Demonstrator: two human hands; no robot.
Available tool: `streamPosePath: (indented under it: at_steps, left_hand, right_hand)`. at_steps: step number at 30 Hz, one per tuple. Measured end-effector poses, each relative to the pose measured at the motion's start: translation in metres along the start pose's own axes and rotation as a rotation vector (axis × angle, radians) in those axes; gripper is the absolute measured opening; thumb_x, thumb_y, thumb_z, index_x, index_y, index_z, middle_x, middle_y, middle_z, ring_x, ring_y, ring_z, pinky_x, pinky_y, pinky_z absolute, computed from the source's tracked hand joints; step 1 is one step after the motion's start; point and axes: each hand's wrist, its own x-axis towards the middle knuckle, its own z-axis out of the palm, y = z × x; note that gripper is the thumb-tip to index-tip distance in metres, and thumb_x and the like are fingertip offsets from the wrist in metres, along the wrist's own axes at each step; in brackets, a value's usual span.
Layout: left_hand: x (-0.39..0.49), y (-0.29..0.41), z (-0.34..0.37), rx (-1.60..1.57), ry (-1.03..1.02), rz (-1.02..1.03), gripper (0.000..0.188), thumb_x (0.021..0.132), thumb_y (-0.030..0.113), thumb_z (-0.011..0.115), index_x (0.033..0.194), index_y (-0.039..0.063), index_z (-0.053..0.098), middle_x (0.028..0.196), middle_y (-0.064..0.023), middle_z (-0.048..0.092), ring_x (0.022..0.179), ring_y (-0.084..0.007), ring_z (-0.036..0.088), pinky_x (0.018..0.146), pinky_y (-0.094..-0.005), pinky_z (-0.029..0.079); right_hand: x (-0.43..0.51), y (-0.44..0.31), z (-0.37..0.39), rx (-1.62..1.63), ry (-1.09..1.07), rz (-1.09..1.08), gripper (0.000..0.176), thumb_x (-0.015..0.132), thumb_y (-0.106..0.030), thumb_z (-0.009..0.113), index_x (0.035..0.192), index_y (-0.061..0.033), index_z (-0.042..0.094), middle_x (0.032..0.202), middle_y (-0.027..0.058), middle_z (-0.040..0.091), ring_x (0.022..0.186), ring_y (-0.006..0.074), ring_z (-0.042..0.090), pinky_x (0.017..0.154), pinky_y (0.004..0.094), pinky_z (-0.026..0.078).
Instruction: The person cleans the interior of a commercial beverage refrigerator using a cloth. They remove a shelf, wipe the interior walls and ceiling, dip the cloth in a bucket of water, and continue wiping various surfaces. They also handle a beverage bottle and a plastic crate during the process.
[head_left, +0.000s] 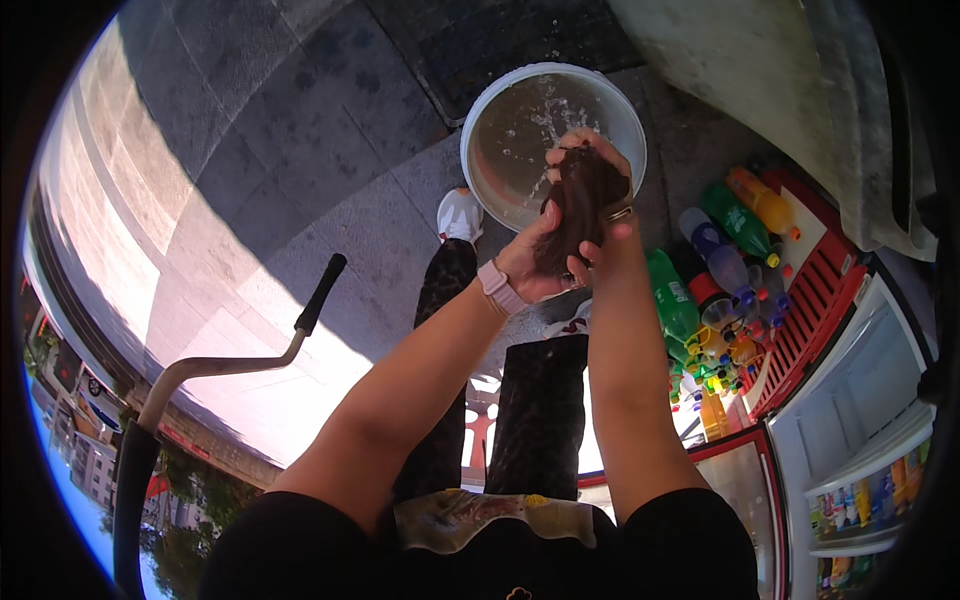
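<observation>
My two hands grip a wet, dark brown cloth (576, 199), bunched up over the near side of a white plastic bucket (471, 142). My left hand (529, 262), a pale pink watch at its wrist, holds the near end with the palm turned up. At the far end, my right hand (592, 141) closes its fingers round the cloth; a bracelet circles that wrist. Drops and streaks of water hang in the air about the cloth and the bucket. Cloudy water (510, 127) shows inside. The cloth hides part of both palms.
Plastic drink bottles (675, 296) crowd the ground at right, beside a red slatted grille (814, 341) and a glass-doored drinks fridge (847, 420). A bent metal bar with a black grip (321, 292) rises at left. My white shoe (460, 216) stands near the bucket on stone paving (300, 172).
</observation>
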Motion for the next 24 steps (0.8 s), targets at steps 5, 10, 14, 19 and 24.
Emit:
streamPosePath:
  at_steps: [5, 10, 14, 19, 24]
  left_hand:
    - [0.002, 0.018, 0.004, 0.729, 0.654, 0.014, 0.025, 0.089, 0.024, 0.075, 0.097, 0.008, 0.058, 0.082, -0.0021, 0.059, 0.061, -0.0107, 0.053, 0.051, -0.0245, 0.045]
    - [0.024, 0.031, -0.015, 1.255, 1.092, 0.129, 0.031, 0.078, 0.023, 0.081, 0.092, -0.001, 0.067, 0.076, -0.0064, 0.064, 0.058, -0.0170, 0.060, 0.043, -0.0328, 0.044]
    - [0.036, 0.042, -0.041, 1.780, 1.289, 0.282, 0.044, 0.072, 0.031, 0.082, 0.099, -0.002, 0.072, 0.083, -0.0153, 0.073, 0.078, -0.0302, 0.071, 0.067, -0.0397, 0.055]
    - [0.037, 0.058, -0.067, 2.159, 1.375, 0.177, 0.039, 0.080, 0.035, 0.072, 0.102, 0.003, 0.073, 0.100, -0.0191, 0.073, 0.096, -0.0355, 0.071, 0.083, -0.0415, 0.056]
    - [0.031, 0.062, -0.081, 2.501, 1.336, -0.011, 0.041, 0.082, 0.039, 0.071, 0.102, 0.003, 0.073, 0.106, -0.0205, 0.071, 0.100, -0.0367, 0.069, 0.085, -0.0419, 0.056]
  right_hand:
    - [0.055, -0.045, 0.033, -0.464, 0.252, 0.679, 0.020, 0.082, -0.018, 0.073, 0.088, 0.0005, 0.067, 0.079, 0.0034, 0.066, 0.074, 0.0169, 0.065, 0.072, 0.0310, 0.052]
    - [0.082, -0.035, 0.049, -1.365, 0.155, 0.550, 0.020, 0.074, -0.019, 0.073, 0.083, -0.0005, 0.071, 0.083, 0.0101, 0.071, 0.071, 0.0230, 0.065, 0.069, 0.0350, 0.050]
    - [0.090, -0.015, 0.066, -1.834, 0.243, 0.586, 0.027, 0.076, -0.017, 0.066, 0.098, -0.0039, 0.075, 0.105, 0.0217, 0.071, 0.099, 0.0360, 0.068, 0.089, 0.0392, 0.053]
    - [0.091, 0.007, 0.087, -2.027, 0.318, 0.782, 0.031, 0.081, -0.019, 0.066, 0.107, -0.0042, 0.074, 0.112, 0.0207, 0.070, 0.109, 0.0356, 0.067, 0.096, 0.0415, 0.053]
    - [0.067, 0.016, 0.078, -1.941, 0.512, 0.700, 0.026, 0.083, -0.019, 0.066, 0.103, -0.0041, 0.074, 0.111, 0.0214, 0.070, 0.105, 0.0367, 0.068, 0.093, 0.0433, 0.055]
